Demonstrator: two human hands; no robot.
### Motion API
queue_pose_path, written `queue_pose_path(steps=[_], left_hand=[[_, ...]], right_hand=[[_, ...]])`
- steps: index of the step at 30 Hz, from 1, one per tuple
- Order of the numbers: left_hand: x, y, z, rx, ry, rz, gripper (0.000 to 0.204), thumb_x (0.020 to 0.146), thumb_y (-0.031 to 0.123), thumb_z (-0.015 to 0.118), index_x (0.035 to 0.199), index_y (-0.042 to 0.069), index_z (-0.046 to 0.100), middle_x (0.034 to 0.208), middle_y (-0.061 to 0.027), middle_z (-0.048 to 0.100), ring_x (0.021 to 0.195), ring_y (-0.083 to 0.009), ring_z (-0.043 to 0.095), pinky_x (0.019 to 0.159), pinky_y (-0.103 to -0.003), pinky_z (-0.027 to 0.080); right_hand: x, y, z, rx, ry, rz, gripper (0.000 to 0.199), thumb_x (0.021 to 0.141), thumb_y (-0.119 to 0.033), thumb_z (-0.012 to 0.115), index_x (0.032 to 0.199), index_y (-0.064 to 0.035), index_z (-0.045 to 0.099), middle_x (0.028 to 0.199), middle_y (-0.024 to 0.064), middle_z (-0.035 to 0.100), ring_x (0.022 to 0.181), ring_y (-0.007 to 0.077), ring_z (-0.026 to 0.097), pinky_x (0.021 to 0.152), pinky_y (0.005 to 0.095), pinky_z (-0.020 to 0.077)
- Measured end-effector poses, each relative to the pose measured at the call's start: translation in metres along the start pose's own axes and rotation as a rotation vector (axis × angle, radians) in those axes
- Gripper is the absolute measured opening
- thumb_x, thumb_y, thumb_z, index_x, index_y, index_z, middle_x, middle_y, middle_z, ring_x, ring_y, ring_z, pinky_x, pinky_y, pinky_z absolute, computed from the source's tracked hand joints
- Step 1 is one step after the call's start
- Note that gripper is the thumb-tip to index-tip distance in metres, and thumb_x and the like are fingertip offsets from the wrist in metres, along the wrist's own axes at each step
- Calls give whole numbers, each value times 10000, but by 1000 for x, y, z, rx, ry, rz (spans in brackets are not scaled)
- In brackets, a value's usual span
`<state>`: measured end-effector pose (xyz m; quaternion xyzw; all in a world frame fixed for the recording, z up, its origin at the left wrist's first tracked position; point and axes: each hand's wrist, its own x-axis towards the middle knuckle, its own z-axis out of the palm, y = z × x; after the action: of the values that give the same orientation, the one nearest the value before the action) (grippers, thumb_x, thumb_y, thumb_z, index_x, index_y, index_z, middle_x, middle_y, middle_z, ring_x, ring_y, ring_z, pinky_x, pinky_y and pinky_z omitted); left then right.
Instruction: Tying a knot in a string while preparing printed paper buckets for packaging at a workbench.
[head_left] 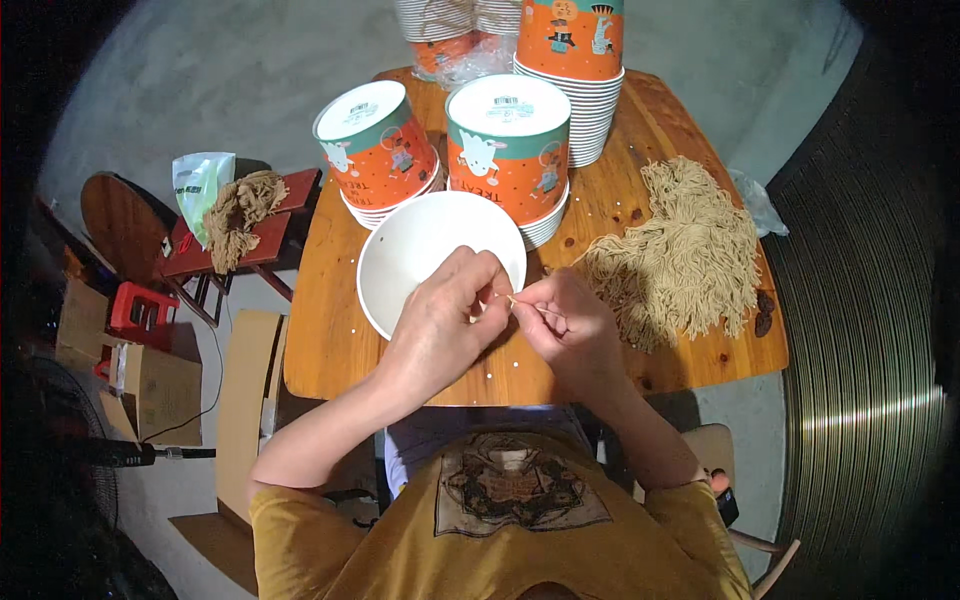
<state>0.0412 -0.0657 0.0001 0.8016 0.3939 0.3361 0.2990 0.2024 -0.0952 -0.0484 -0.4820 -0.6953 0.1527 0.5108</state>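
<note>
My left hand (445, 310) and my right hand (572, 322) meet at the near right rim of a white paper bucket (405, 248), which is tipped with its white inside facing up. Both hands are closed in a pinch on a short bit of tan string (513, 298) between the fingertips. Much of the string is hidden by my fingers. A small dark hole shows in the bucket's wall on the left. Just beyond my right hand lies a loose heap of tan strings (690, 255), with one strand trailing toward that hand.
Stacks of upside-down orange and green paper buckets (508, 150) stand at the table's far side, beside a taller stack (592, 110). Small white dots are scattered on the wooden table (330, 340). A red stool (250, 235) at left bears more string (245, 215) and a plastic bag (200, 185).
</note>
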Motion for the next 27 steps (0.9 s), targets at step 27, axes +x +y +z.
queue_pose_path(steps=[27], left_hand=[[7, -6, -4, -385, -156, -253, 320, 843, -55, 580, 1093, 54, 412, 867, -10, 525, 796, -72, 502, 749, -228, 445]], right_hand=[[8, 3, 2, 279, -30, 161, 88, 833, -13, 613, 888, -35, 548, 709, 41, 555, 586, 112, 534, 539, 255, 429]])
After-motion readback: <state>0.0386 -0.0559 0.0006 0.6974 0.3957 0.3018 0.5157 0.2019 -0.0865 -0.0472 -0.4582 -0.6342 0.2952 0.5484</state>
